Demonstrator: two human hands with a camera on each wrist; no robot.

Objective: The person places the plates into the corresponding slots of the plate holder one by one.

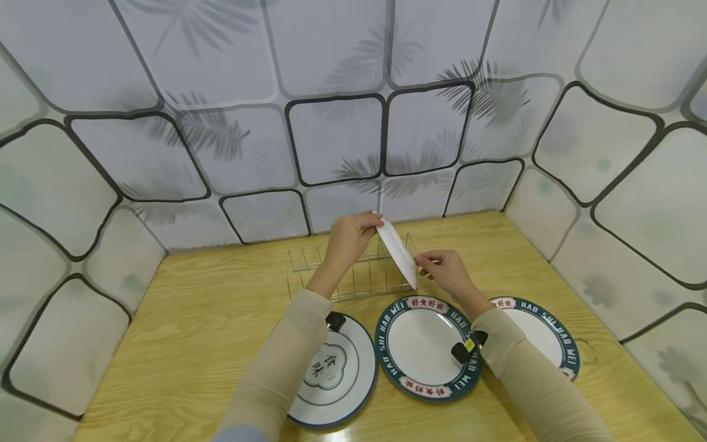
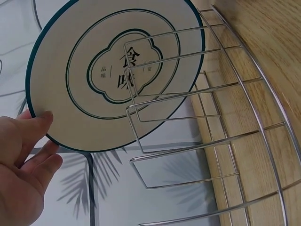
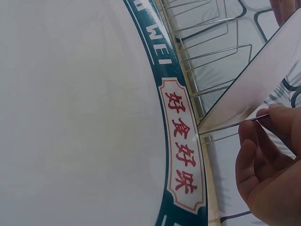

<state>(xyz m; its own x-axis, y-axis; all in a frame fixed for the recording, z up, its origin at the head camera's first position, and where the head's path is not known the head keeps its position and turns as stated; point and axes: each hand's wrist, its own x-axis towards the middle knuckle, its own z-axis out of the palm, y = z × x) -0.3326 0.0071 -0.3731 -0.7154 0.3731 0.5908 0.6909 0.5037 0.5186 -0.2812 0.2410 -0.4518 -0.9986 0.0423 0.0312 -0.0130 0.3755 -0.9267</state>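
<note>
My left hand (image 1: 349, 239) pinches the upper edge of a white plate (image 1: 396, 250), thumb on one face and fingers behind. In the left wrist view this plate (image 2: 113, 132) shows a thin dark green rim and black characters in a flower-shaped frame. It leans at a slant within the right end of a wire dish rack (image 2: 261, 78). My right hand (image 1: 447, 270) pinches a wire at the rack's right end between thumb and fingertips, close beside the plate's lower edge, as the right wrist view shows.
Before the rack lie three plates: a white one with a dark rim (image 1: 356, 368) under my left forearm, a green-banded one (image 1: 422, 347) in the middle, and another green-banded plate (image 1: 544, 331) partly behind my right forearm. Patterned walls (image 1: 337, 141) enclose the wooden table (image 1: 182, 325).
</note>
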